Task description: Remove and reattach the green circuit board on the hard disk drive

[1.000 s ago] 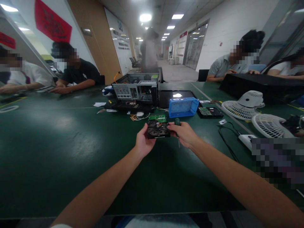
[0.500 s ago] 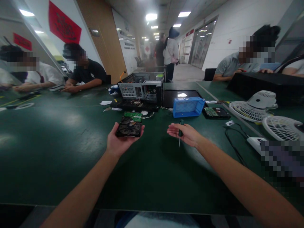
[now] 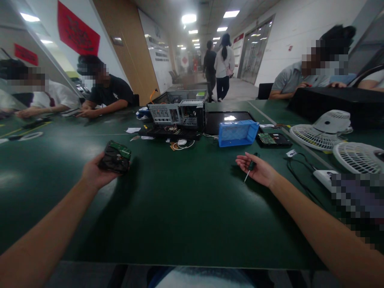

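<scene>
My left hand grips a hard drive above the left part of the green table. The drive is black, with a green circuit board showing along its far edge. Off to the right, my right hand holds a screwdriver with a dark green handle, its thin metal shaft pointing down and left. The palm faces partly up and the fingers are loosely curled. Beyond my right hand stands a blue plastic bin. A second hard drive, board side up, lies to the bin's right.
An opened computer case sits at the back middle, with a white cable before it. Behind the bin lies a dark flat screen. White fans and a power strip with black cord are on the right. Several people sit around.
My left hand has moved left with the hard drive, which is now tilted. My right hand has moved right with the screwdriver. Two people in the background have shifted.
</scene>
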Demonstrator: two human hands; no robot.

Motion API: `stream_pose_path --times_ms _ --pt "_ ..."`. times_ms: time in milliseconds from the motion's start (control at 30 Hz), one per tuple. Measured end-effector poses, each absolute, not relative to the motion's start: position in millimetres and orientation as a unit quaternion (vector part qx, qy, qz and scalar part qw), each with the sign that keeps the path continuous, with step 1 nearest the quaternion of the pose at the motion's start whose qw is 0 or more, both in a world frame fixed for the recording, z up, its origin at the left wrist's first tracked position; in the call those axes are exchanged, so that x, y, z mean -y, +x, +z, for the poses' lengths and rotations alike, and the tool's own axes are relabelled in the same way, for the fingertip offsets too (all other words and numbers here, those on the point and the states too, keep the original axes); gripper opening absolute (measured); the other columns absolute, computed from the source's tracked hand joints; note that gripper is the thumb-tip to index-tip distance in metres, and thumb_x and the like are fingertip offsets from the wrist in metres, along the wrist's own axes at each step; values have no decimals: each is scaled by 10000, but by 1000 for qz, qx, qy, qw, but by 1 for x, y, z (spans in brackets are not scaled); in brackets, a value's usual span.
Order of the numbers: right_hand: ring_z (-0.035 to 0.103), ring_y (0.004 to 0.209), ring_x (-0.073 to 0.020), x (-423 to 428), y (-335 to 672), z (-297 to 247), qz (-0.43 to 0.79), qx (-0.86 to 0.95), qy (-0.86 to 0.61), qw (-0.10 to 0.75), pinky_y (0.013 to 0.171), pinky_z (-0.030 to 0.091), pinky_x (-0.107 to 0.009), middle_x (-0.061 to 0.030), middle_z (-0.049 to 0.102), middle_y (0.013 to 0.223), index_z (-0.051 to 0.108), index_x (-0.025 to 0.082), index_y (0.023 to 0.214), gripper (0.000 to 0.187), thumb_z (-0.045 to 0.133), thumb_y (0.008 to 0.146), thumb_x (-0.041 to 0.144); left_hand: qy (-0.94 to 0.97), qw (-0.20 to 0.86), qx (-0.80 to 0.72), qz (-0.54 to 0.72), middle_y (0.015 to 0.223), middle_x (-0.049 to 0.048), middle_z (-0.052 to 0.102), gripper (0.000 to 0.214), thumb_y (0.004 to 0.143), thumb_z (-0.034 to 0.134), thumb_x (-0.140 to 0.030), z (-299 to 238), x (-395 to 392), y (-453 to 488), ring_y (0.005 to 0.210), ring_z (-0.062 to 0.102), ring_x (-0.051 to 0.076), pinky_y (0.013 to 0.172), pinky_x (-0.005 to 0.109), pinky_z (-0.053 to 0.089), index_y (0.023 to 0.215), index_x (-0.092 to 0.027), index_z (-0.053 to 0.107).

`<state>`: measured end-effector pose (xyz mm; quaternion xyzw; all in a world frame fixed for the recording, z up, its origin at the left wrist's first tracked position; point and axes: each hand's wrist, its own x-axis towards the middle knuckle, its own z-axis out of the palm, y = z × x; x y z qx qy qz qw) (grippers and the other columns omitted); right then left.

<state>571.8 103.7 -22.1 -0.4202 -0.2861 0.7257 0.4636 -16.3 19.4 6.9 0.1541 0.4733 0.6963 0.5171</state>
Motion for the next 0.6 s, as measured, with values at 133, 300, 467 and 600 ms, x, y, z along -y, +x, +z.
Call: stream_pose_path --times_ms 133,300,467,600 --pt "736 848 -158 -102 570 -24 729 286 -420 459 745 643 -228 -116 772 981 742 137 1014 136 639 969 213 193 475 -525 679 1224 13 729 333 980 513 -432 9 -22 -38 1245 586 275 1158 690 343 1186 -218 664" --pt "728 815 -135 -103 572 -25 731 285 -416 459 736 628 -184 -117 767 964 745 104 1023 147 634 967 182 212 460 -582 637 1134 10 749 316 997 486 -397 12 -26 -58 1070 653 245 961 549 552 1181 -222 673" --pt "725 791 -142 -105 571 -26 725 288 -415 467 711 633 -198 -123 768 949 747 110 1019 161 600 979 165 199 411 -663 594 913 35 734 265 995 460 -267 16 -41 -55 818 668 185 728 347 572 1119 -166 672" --pt "723 786 -141 -104 571 -26 726 286 -415 469 711 634 -202 -118 771 948 751 122 1014 164 596 980 163 235 314 -734 554 690 0 653 190 962 538 -254 11 -54 -39 663 609 155 667 306 551 1028 -122 657"
